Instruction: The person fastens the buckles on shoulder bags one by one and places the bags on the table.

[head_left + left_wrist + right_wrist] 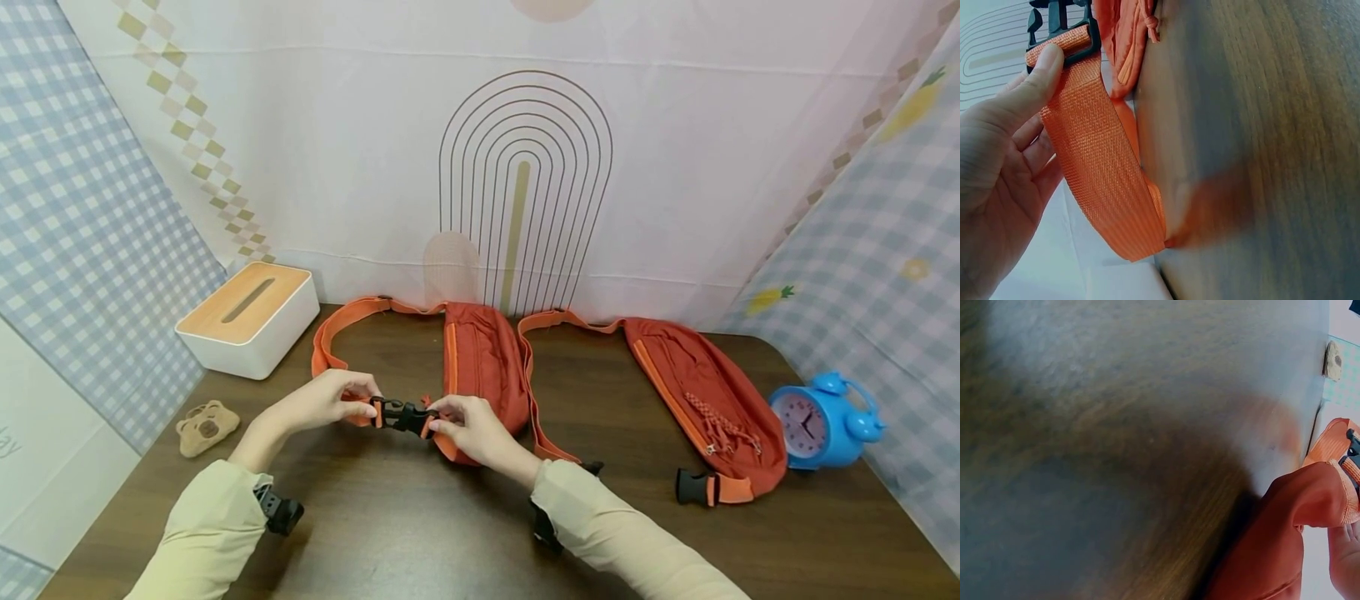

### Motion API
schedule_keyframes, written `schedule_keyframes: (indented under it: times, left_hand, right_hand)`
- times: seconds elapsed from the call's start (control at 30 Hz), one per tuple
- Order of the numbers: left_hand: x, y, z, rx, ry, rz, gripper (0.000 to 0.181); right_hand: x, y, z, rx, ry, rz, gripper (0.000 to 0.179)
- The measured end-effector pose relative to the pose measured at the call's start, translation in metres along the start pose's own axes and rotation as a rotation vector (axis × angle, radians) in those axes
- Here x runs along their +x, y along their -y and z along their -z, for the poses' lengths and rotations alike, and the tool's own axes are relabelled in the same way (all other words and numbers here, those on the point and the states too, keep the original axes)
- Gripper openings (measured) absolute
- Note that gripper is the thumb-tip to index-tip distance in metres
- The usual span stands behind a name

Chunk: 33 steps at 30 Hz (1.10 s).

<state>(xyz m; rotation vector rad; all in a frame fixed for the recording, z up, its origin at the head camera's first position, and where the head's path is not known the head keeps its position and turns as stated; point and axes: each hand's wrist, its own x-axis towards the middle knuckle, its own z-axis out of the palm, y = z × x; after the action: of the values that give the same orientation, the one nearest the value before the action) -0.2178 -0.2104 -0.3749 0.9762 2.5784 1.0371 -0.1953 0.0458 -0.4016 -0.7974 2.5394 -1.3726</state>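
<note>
My left hand point(333, 402) pinches the orange strap at the black pronged half point(387, 412) of a side-release buckle. In the left wrist view, the thumb lies over the webbing strap point(1097, 162) beside the buckle frame. My right hand point(480, 429) pinches the other end, at the black socket half point(412, 419). The two halves face each other in line, with prongs visible at the socket's mouth; whether they are latched I cannot tell. Both belong to a rust-red waist bag point(483, 354) lying behind the hands. The right wrist view shows its fabric point(1285, 531) near that hand.
A second red waist bag point(697, 392) lies to the right, its socket buckle point(692, 487) loose. Beside it stands a blue alarm clock point(821, 421). On the left are a white tissue box point(262, 333) with a wooden lid and a small tan bear-shaped item point(207, 428).
</note>
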Motion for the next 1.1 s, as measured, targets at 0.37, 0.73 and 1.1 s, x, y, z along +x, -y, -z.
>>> schedule_keyframes:
  times: [0.37, 0.73, 1.1]
  left_hand:
    - [0.0025, -0.0025, -0.0021, 0.078, 0.003, -0.036, 0.005]
    - [0.0056, -0.003, -0.0028, 0.07, -0.004, -0.045, 0.006]
    - [0.0054, -0.0032, -0.0063, 0.065, 0.007, -0.022, 0.004]
  right_hand:
    - [0.0001, 0.0019, -0.0002, -0.018, 0.0, 0.0, 0.019]
    - [0.0004, 0.0034, -0.0005, 0.006, 0.002, -0.012, 0.017]
    - [-0.0006, 0.0053, -0.0021, -0.003, 0.006, -0.017, 0.018]
